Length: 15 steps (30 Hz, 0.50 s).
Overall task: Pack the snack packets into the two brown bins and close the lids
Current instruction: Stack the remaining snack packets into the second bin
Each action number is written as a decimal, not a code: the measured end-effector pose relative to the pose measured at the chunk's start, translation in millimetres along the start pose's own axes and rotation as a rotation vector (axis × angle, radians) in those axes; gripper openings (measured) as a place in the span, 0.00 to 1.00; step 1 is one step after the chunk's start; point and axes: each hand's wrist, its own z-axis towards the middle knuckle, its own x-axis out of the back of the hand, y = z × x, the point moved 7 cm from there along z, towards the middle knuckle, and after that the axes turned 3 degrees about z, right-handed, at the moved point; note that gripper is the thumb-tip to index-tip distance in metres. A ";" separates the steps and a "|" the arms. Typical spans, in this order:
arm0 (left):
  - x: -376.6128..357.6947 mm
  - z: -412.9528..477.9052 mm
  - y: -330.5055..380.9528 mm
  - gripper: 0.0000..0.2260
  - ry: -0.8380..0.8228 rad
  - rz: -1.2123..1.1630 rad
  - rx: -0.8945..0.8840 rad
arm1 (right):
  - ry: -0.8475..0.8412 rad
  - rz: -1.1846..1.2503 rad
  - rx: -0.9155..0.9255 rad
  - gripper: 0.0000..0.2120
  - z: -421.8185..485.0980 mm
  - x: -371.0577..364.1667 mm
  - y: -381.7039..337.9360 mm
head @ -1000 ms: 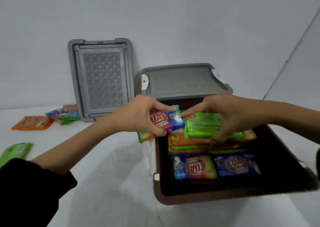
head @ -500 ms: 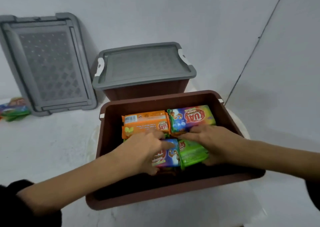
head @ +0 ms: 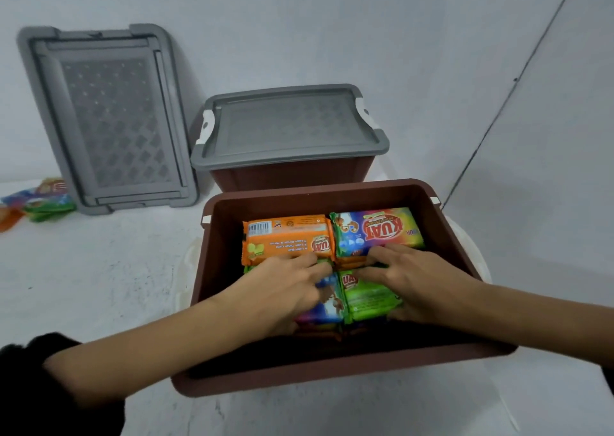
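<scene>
White table [head: 99, 286]: pkts [head: 367, 299] under hands [head: 282, 291] [head: 420, 279]

Open brown bin [head: 332, 379] holds stacked snack packets [head: 285, 239]; rear bin [head: 292, 173] seems lidded.

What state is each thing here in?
Near brown bin: open, holding packets.
Far brown bin: closed.
Loose grey lid: leaning on the wall.
Left hand: resting on the blue packet.
Right hand: resting on the green packet.
Spare packets: lying outside the bins.
</scene>
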 end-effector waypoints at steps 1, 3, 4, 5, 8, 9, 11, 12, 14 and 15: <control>-0.1 0.8 -2.5 0.26 -0.005 -0.043 0.015 | -0.007 -0.004 -0.003 0.33 0.6 0.2 -0.7; -2.5 1.4 -4.3 0.27 0.006 -0.075 -0.004 | -0.011 -0.007 -0.010 0.33 2.1 1.1 -2.7; -5.6 0.5 -5.5 0.28 -0.008 -0.100 -0.002 | -0.010 -0.010 -0.012 0.33 2.9 1.7 -3.7; -6.8 0.2 -6.1 0.28 -0.011 -0.115 0.002 | -0.007 -0.011 -0.015 0.33 3.3 2.0 -4.3; -8.4 1.1 -4.7 0.27 0.001 -0.104 -0.022 | 0.006 0.007 -0.029 0.33 2.5 2.9 -4.8; -8.4 1.9 -5.4 0.27 0.001 -0.112 -0.020 | 0.006 0.014 -0.033 0.33 1.7 3.1 -4.8; -6.8 2.9 -8.9 0.26 0.001 -0.164 -0.006 | 0.005 0.026 -0.037 0.33 0.4 6.7 -5.8; -3.8 2.2 -11.9 0.25 0.009 -0.228 0.007 | 0.004 0.034 -0.037 0.33 0.2 10.4 -6.6; 9.2 -3.7 -22.8 0.22 0.086 -0.395 0.040 | 0.014 0.070 -0.042 0.31 0.9 22.7 -8.3; 17.0 -8.4 -31.3 0.20 0.142 -0.456 0.063 | 0.036 0.091 -0.042 0.29 2.2 31.4 -9.4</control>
